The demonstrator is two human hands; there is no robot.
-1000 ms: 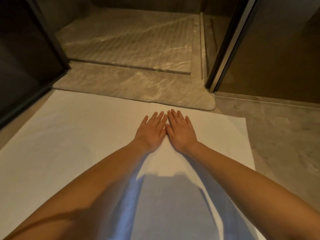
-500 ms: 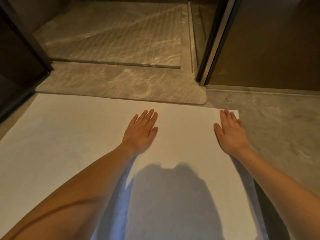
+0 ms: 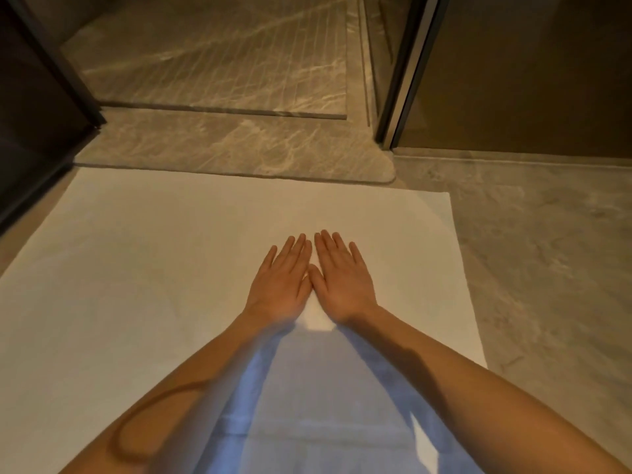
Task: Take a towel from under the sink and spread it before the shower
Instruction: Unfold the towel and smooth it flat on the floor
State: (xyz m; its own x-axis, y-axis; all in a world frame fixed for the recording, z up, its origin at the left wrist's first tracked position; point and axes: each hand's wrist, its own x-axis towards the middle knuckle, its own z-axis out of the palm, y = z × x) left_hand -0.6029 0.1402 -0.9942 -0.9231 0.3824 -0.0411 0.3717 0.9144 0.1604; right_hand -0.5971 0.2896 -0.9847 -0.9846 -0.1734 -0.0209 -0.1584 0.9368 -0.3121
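Note:
A white towel (image 3: 136, 268) lies spread flat on the stone floor, its far edge along the raised marble threshold (image 3: 232, 148) of the shower. My left hand (image 3: 282, 283) and my right hand (image 3: 342, 280) rest palm down side by side on the towel's middle, thumbs almost touching, fingers stretched out and holding nothing. My shadow falls on the towel's near part between my forearms.
The shower floor (image 3: 212, 63) of grooved marble lies beyond the threshold. A dark glass panel (image 3: 30, 107) stands at the left, a metal door frame (image 3: 403, 73) and brown wall at the right. Bare grey floor (image 3: 547, 268) runs along the towel's right edge.
My right hand slid out to the towel's right edge half a second ago and has come back to the middle beside my left hand. The left hand stayed near the centre.

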